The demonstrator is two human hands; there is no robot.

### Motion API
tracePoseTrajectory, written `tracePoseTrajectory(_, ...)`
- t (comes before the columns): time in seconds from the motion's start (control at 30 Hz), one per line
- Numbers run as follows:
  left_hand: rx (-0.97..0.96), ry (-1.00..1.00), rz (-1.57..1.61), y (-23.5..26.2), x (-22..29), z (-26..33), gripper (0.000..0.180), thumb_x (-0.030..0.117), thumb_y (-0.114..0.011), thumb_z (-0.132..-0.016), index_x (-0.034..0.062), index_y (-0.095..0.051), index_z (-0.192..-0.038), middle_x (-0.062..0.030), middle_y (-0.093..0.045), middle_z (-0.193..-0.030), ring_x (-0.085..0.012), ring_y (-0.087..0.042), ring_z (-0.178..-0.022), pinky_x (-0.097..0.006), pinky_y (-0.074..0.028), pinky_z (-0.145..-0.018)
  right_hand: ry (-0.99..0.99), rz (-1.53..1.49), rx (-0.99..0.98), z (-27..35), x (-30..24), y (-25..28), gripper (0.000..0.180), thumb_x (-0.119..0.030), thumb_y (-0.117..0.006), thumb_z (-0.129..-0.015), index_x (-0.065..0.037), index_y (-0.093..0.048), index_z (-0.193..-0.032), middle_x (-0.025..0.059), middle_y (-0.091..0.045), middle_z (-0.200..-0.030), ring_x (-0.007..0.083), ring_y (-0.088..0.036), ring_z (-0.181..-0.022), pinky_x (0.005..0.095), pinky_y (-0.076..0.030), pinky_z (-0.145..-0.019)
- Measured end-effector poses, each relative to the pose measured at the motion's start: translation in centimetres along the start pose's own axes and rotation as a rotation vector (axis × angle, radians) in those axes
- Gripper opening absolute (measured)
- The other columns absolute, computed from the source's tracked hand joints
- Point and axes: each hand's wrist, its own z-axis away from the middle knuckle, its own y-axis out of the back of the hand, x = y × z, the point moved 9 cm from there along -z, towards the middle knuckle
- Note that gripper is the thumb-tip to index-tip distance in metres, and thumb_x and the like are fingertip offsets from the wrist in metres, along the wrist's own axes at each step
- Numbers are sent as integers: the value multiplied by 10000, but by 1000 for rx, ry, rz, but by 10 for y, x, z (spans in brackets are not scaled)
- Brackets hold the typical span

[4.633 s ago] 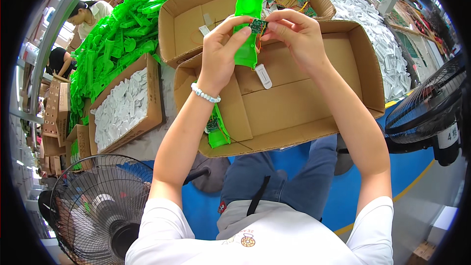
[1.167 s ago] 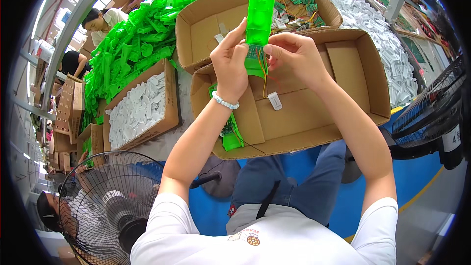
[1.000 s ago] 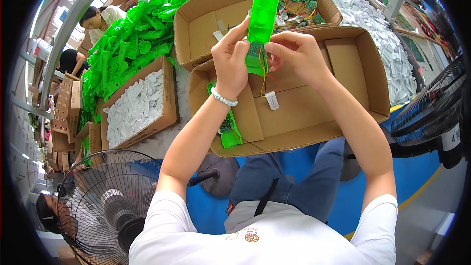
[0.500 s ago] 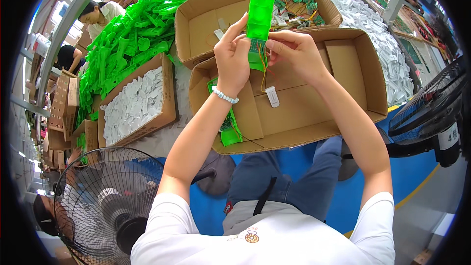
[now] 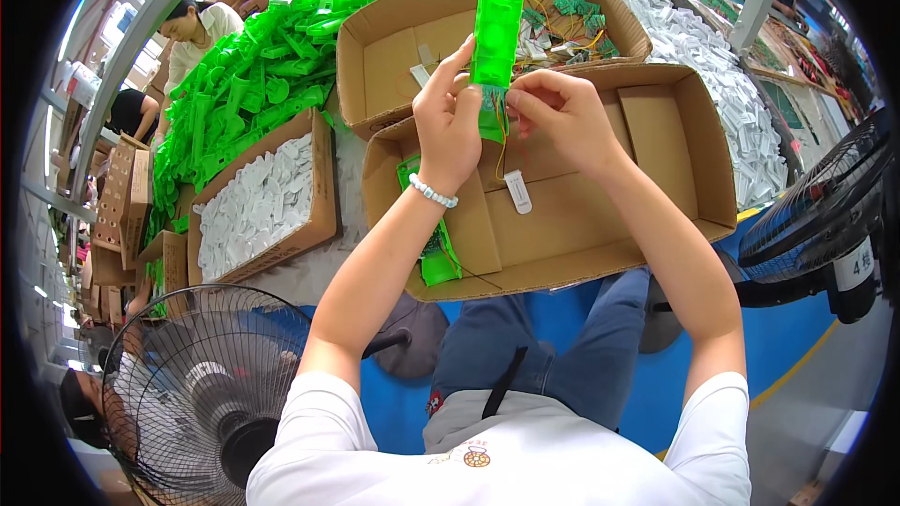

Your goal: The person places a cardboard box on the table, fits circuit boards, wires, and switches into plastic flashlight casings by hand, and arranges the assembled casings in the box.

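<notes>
My left hand (image 5: 447,126) is closed round a bright green plastic housing (image 5: 498,28), held upright above the near cardboard box. A small green circuit board (image 5: 492,99) sits in the housing's lower half, and thin yellow and red wires come off it. From the wires hangs a small white plastic piece (image 5: 517,192). The fingertips of my right hand (image 5: 560,117) are pinched at the board's right edge, by the wires; exactly what lies between them is too small to make out. Another green housing with a board (image 5: 441,267) lies at the left of the near box, partly behind my left forearm.
The near cardboard box (image 5: 600,244) is below my hands. Behind it, another box (image 5: 394,52) holds wired boards. Green housings (image 5: 272,56) are heaped at left, above a box of white parts (image 5: 258,201). More white parts (image 5: 703,66) lie right. Fans (image 5: 211,384) flank me.
Both hands and the green housing have come slightly lower in the view. My right fingers have shifted a little along the wires, and the hanging white piece has swung slightly left.
</notes>
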Motion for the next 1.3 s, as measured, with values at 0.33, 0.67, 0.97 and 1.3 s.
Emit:
tracePoseTrajectory(0.33, -20, 16, 92, -4, 3, 0, 479, -35, -426, -878, -18, -510, -1349, -121, -685, -1003, -104, -642, -813, -243, -523, -693, 17, -18, -18, -1, -4, 2, 141, -103, -607, -913, 32, -640, -935, 32, -638, -764, 69, -564, -620, 232, -499, -595)
tracePoseTrajectory(0.67, -7, 80, 150, 2, -8, -2, 450, -26, -418, -897, -26, -532, -1332, -99, -680, -1002, -93, -634, -814, -235, -524, -693, -2, -129, -8, -7, 1, 2, 180, -97, -676, -881, 64, -642, -955, 71, -652, -776, 100, -617, -633, 248, -544, -564)
tracePoseTrajectory(0.97, -8, 108, 269, -3, -6, -3, 437, -21, -411, -892, -50, -548, -1305, -110, -648, -1134, -123, -632, -902, -264, -530, -793, -81, -101, -111, -8, -5, 1, 216, -151, -672, -895, 44, -666, -989, 45, -630, -696, 87, -582, -565, 235, -500, -507)
tracePoseTrajectory(1.3, -28, 253, 474, -11, -20, -4, 455, -17, -399, -875, -62, -542, -1304, -132, -635, -1187, -152, -629, -990, -291, -527, -843, -71, 15, -93, -8, 6, 5, 243, -147, -669, -905, 38, -700, -1061, -12, -575, -655, 35, -482, -518, 208, -370, -444)
